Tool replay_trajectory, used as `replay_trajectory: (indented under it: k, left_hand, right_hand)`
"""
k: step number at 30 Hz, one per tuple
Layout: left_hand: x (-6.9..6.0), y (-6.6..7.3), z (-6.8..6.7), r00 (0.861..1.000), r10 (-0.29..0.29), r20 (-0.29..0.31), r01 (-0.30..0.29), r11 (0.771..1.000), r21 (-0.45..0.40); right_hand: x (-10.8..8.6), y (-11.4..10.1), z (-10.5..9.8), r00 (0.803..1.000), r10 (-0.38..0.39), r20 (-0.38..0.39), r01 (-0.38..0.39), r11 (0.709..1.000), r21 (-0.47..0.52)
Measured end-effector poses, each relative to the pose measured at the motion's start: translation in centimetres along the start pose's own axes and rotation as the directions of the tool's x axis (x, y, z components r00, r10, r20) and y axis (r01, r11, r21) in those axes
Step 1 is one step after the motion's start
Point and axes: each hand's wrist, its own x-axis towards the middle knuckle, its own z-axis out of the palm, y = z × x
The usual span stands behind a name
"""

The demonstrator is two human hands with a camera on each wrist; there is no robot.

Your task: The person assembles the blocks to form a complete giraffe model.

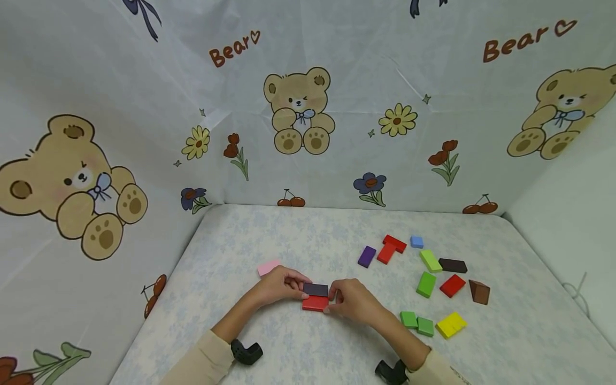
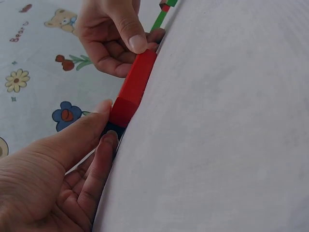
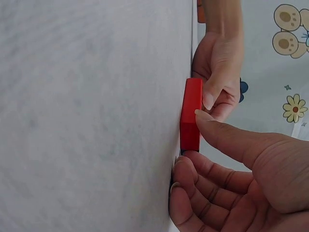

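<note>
A red rectangular block [image 1: 315, 303] and a dark block [image 1: 315, 290] lie long side to long side on the table, the red one nearer me. My left hand [image 1: 281, 285] pinches the left end of the pair, its thumb and index finger around the dark block's end. At the opposite end, my right hand [image 1: 355, 301] has its thumb on the red block and its curled fingers beside the dark one. Both wrist views show the red block [image 2: 133, 89] in front, hiding most of the dark block behind it.
Behind my left hand lies a pink block [image 1: 268, 267]. Scattered to the right are a purple block [image 1: 367, 256], red blocks [image 1: 386, 252], green blocks [image 1: 425, 284], a yellow block [image 1: 451, 325], a blue block [image 1: 416, 242], a dark block [image 1: 453, 265] and a brown wedge [image 1: 479, 292].
</note>
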Motion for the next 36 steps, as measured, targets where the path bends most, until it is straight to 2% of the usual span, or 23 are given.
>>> replay_trajectory:
  k: [5, 22, 36]
  left_hand:
    - [0.12, 0.07, 0.08, 1.000, 0.001, 0.000, -0.001, 1.000, -0.012]
    - [0.14, -0.04, -0.04, 1.000, 0.007, -0.001, -0.007, 1.000, -0.006]
    - [-0.12, 0.12, -0.54, 0.999, 0.024, 0.034, -0.023, 1.000, -0.012]
  right_hand:
    - [0.02, 0.10, -0.06, 1.000, 0.011, 0.004, -0.011, 1.000, -0.014]
    - [0.27, 0.56, -0.16, 1.000, -0.027, 0.008, 0.028, 0.998, -0.051]
    - [0.26, 0.36, 0.13, 0.999, -0.033, -0.010, 0.033, 0.998, -0.045]
